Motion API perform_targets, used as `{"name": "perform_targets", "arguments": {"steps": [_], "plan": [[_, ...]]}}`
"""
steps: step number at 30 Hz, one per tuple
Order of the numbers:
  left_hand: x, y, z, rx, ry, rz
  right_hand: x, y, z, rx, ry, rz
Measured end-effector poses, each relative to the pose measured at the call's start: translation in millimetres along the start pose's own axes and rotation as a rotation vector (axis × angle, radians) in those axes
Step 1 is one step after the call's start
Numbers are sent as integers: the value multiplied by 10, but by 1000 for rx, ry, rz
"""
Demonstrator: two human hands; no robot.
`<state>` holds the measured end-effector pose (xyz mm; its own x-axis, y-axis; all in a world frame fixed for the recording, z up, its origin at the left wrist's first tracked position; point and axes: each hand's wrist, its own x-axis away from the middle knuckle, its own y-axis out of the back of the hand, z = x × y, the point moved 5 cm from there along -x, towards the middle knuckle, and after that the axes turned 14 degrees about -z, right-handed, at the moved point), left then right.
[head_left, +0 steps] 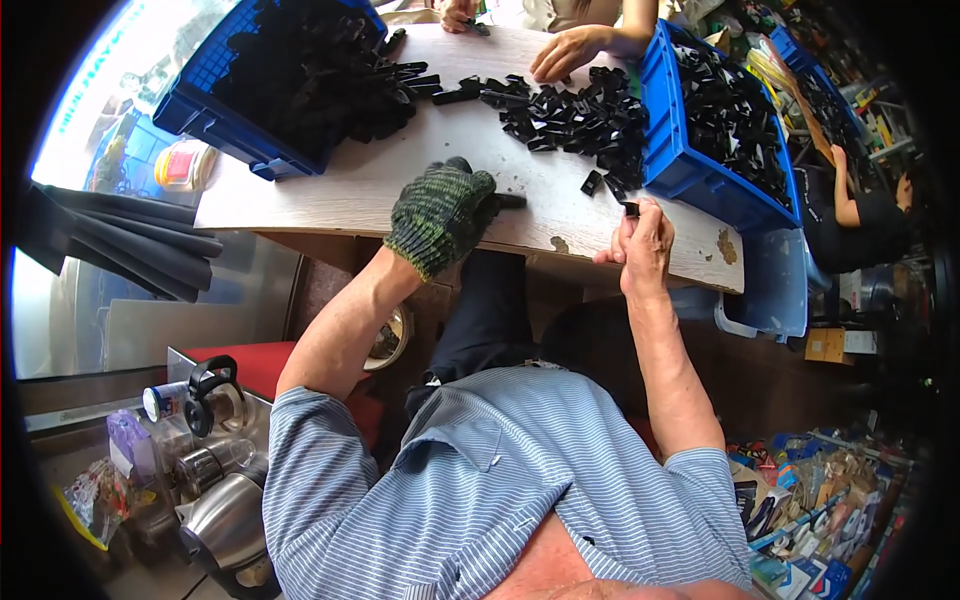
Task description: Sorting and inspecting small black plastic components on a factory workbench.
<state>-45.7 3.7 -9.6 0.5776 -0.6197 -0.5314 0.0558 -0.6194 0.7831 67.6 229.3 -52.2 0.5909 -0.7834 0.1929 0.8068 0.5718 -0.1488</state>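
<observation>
My left hand (440,215), in a dark green knitted glove, is closed at the table's near edge. It grips a black plastic piece (510,201) whose end sticks out to the right. My bare right hand (643,245) pinches a small black plastic part (631,209) between thumb and fingers, just over the near edge. Beyond it, a heap of similar black parts (570,115) lies on the white table (400,165), with a few loose ones close to my fingertips. Another pile of longer black pieces (370,105) spills out at the left.
A blue crate (245,145) of black pieces tilts at the left; another blue crate (690,165) of small parts stands right. Across the table are a person's hands (572,52). A jar (185,165), a steel kettle (228,520) and a light blue bin (775,290) surround the table.
</observation>
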Motion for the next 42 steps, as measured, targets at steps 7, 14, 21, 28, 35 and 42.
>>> {"name": "perform_targets", "arguments": {"steps": [7,14,21,28,35,42], "plan": [[88,-408,-253,460,301,-185,0,10,-32,14,16,-53],[7,-926,-646,1022,542,-75,19,40,-32,-2,-1,-112],[-15,-1093,-746,1111,623,-154,12,57,-56,-16,35,-139],[28,-1043,-1112,255,26,-563,-116,107,-71,303,669,-48],[-31,-1123,-1073,489,61,-340,-160,190,-54,227,545,-52],[-527,-773,-720,174,142,-369,-290,673,207,-53,-59,-391]]}}
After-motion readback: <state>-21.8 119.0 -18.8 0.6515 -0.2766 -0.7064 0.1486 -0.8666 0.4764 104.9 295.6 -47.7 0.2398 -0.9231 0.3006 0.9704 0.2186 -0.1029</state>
